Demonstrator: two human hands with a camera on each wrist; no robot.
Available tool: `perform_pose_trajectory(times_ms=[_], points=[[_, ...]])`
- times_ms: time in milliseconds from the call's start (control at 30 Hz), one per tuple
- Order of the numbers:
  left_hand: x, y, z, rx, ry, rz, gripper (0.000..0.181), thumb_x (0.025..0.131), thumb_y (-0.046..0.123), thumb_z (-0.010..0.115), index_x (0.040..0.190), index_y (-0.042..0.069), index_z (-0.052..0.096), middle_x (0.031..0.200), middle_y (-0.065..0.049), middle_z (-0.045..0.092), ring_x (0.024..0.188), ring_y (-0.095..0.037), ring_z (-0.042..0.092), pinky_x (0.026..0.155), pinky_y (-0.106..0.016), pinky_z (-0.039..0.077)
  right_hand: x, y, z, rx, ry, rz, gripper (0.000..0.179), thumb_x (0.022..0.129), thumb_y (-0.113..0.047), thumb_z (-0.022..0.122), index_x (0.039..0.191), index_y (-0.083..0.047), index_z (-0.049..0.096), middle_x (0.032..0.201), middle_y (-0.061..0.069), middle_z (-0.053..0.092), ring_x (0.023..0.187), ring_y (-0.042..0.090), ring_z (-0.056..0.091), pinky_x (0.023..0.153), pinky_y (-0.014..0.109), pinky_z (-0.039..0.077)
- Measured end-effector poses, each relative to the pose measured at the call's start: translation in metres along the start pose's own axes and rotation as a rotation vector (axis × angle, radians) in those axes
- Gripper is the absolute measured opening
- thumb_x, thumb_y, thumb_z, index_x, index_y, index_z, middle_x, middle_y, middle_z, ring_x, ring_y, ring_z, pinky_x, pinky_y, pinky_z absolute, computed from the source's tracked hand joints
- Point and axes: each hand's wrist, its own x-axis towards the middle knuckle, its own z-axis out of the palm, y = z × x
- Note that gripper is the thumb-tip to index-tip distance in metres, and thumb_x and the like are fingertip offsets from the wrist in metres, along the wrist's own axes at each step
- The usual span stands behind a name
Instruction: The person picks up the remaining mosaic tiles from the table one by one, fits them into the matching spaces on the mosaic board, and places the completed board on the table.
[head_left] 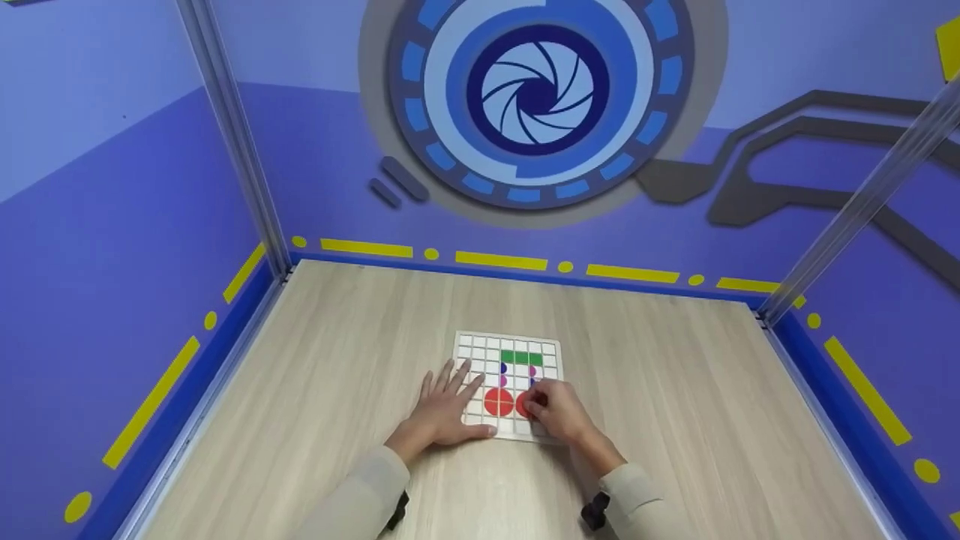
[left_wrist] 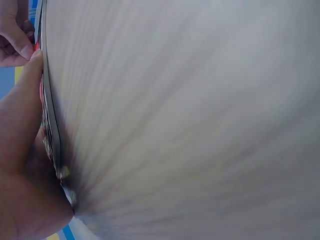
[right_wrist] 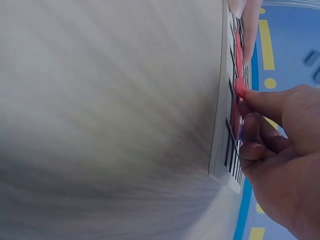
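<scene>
A white board with a square grid (head_left: pixel 475 342) lies on the table, bearing coloured pieces. Spread over its left side is my left hand (head_left: pixel 442 414), fingers straight, thumb along the near edge. My right hand (head_left: pixel 562 412) is at the board's right side. Its thumb and forefinger pinch a small red piece (right_wrist: pixel 240 87), tilted up from the grid in the right wrist view. Beside it, a red circle made of quarter pieces (head_left: pixel 499 402) sits whole; a second red shape (head_left: pixel 521 405) is partly covered by the right fingers. A green strip (head_left: pixel 521 358) crosses the upper rows.
Small blue and pink half-round pieces (head_left: pixel 503 375) sit below the green strip, some partly hidden by the right hand. The wooden table (head_left: pixel 360 322) is bounded by blue printed walls (head_left: pixel 315 165) and metal corner posts (head_left: pixel 240 142).
</scene>
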Motion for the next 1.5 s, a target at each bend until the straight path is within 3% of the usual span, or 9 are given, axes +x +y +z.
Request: perform_pose_trajectory(times_ms=[367, 667, 1000, 1267, 1500], points=[[0.002, -0.001, 0.003, -0.009, -0.008, 0.006, 0.104, 0.09, 0.076, 0.064, 0.169, 0.017, 0.03, 0.178, -0.015, 0.01, 0.162, -0.044, 0.001, 0.125, -0.07, 0.002, -0.012, -0.006, 0.005, -0.144, 0.025, -0.088, 0.009, 0.093, -0.008, 0.082, 0.102, -0.007, 0.078, 0.095, -0.003, 0.062, 0.082, 0.011, 0.057, 0.069, 0.026, 0.053], [0.002, -0.001, 0.001, 0.0, -0.007, 0.0, 0.105, 0.09, 0.079, 0.063, 0.169, 0.018, 0.03, 0.178, -0.013, 0.011, 0.163, -0.042, 0.003, 0.126, -0.069, 0.005, -0.013, -0.002, 0.0, -0.103, 0.042, -0.071, 0.008, 0.093, -0.008, 0.082, 0.1, -0.009, 0.078, 0.092, -0.004, 0.062, 0.082, 0.012, 0.058, 0.068, 0.025, 0.053], [-0.001, -0.012, 0.001, -0.008, -0.012, -0.013, 0.103, 0.091, 0.073, 0.066, 0.169, 0.016, 0.029, 0.178, -0.015, 0.01, 0.162, -0.044, 0.002, 0.125, -0.071, 0.004, -0.018, 0.004, -0.031, -0.015, 0.05, -0.001, 0.007, 0.098, -0.009, 0.077, 0.104, -0.012, 0.077, 0.092, -0.006, 0.063, 0.084, 0.014, 0.058, 0.07, 0.025, 0.051], [-0.005, -0.015, 0.003, 0.014, -0.021, -0.01, 0.106, 0.091, 0.077, 0.063, 0.17, 0.017, 0.027, 0.178, -0.015, 0.009, 0.162, -0.044, 0.002, 0.125, -0.07, 0.003, -0.033, 0.019, -0.061, -0.006, 0.125, -0.008, 0.006, 0.099, -0.007, 0.074, 0.102, -0.012, 0.076, 0.089, -0.008, 0.065, 0.081, 0.012, 0.059, 0.069, 0.026, 0.05], [-0.004, -0.017, 0.002, -0.004, -0.014, -0.003, 0.104, 0.091, 0.074, 0.066, 0.17, 0.017, 0.027, 0.178, -0.015, 0.008, 0.162, -0.044, 0.0, 0.125, -0.071, 0.002, -0.034, 0.028, -0.085, 0.017, 0.179, -0.013, 0.005, 0.099, -0.009, 0.075, 0.103, -0.012, 0.077, 0.089, -0.008, 0.068, 0.083, 0.012, 0.062, 0.073, 0.026, 0.052]])
